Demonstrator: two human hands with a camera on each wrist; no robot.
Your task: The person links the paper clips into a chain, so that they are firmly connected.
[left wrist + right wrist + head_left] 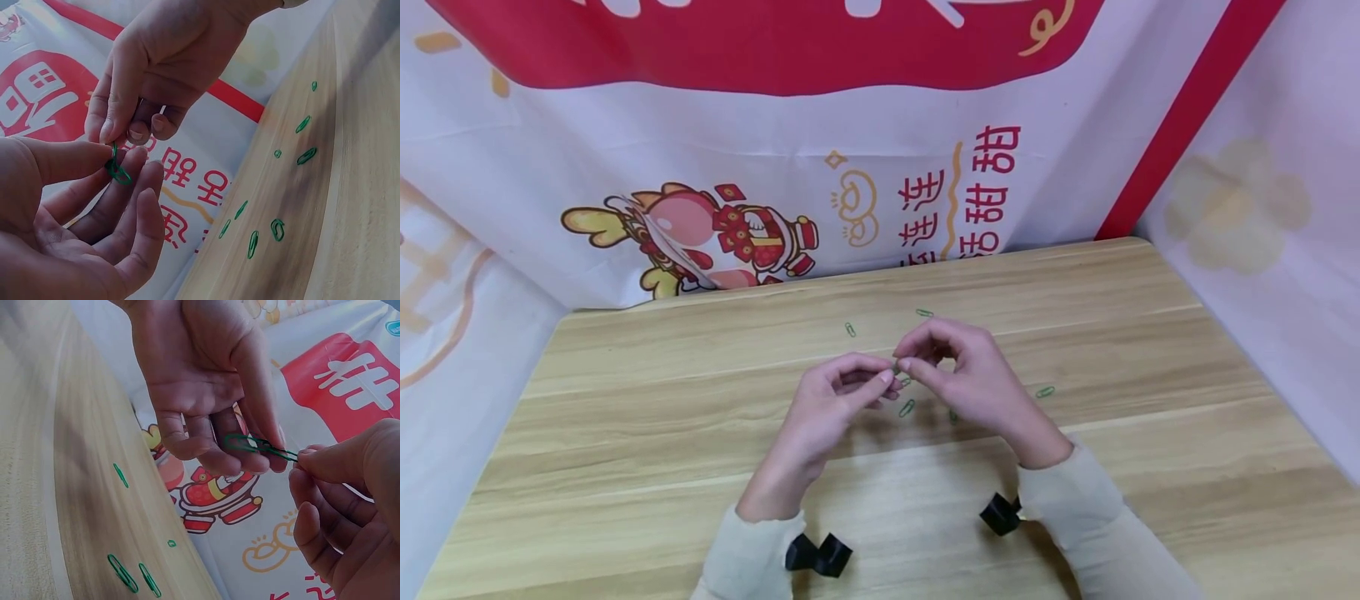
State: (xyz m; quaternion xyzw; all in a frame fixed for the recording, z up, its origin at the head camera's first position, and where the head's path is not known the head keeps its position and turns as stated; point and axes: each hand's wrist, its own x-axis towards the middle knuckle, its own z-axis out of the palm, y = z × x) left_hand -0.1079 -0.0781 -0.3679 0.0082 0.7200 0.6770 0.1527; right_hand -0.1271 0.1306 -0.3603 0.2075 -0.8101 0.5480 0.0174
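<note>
Above the wooden table the two hands meet, fingertip to fingertip, over small green wire pieces. My left hand (823,404) pinches a green paper clip (240,443) between thumb and index finger, its other fingers loosely bent. From the other side, my right hand (973,375) pinches a second green paper clip (282,451) by its end. The two clips touch and look hooked together; fingertips partly cover the join. Beneath the hands lie loose green paper clips, among them one clip (907,408) near the left fingers and another clip (953,416) under the right hand.
Farther back on the wooden table (647,433) lie two more clips (850,329), and one clip (1045,392) is right of the right wrist. A printed cloth (820,125) hangs along the back edge. Black wrist mounts (1000,514) sit at the sleeves.
</note>
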